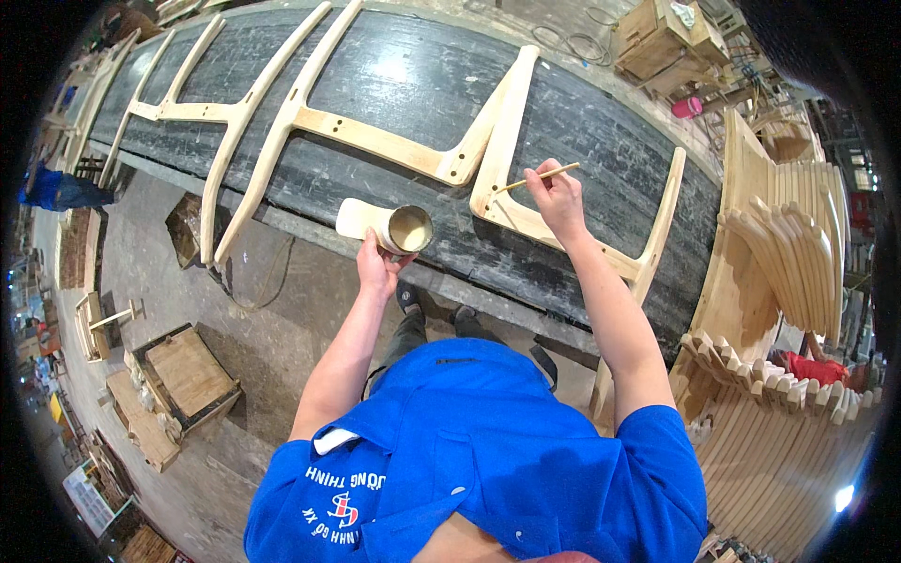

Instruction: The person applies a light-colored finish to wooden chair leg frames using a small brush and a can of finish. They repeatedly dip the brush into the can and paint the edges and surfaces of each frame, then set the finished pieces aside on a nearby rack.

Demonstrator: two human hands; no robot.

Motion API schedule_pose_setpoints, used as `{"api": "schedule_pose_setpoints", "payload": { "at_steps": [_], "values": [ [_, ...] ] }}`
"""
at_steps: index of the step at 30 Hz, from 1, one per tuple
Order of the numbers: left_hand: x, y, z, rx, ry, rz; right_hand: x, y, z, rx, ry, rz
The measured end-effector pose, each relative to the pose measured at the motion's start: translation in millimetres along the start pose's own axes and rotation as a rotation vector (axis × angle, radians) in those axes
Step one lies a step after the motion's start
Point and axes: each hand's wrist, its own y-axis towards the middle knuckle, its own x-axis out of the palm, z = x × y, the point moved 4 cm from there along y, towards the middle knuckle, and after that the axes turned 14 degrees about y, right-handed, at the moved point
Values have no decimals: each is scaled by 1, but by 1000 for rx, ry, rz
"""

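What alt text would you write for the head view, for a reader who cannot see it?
Seen from above, a person in a blue shirt holds a thin stick in the right hand, its tip on a pale wooden frame lying on a long dark workbench. The left hand holds a small cup of pale liquid. Stacks of curved wooden parts stand to the right.

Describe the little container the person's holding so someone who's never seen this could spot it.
Find the long dark workbench with pale wooden frames lying on it. At its near edge, the left hand grips a small round cup of beige paste. It is the only round container there; everything beside it is flat, angular wood.
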Motion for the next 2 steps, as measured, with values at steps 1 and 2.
{"api": "schedule_pose_setpoints", "payload": {
  "at_steps": [1, 2],
  "values": [
    [1, -1, -1, 5, 4, -8, -1, 1, 3, -4, 2, 11],
    [1, 0, 0, 8, 4, -6, -1, 3, 6, -10, -9, 16]
  ]
}}
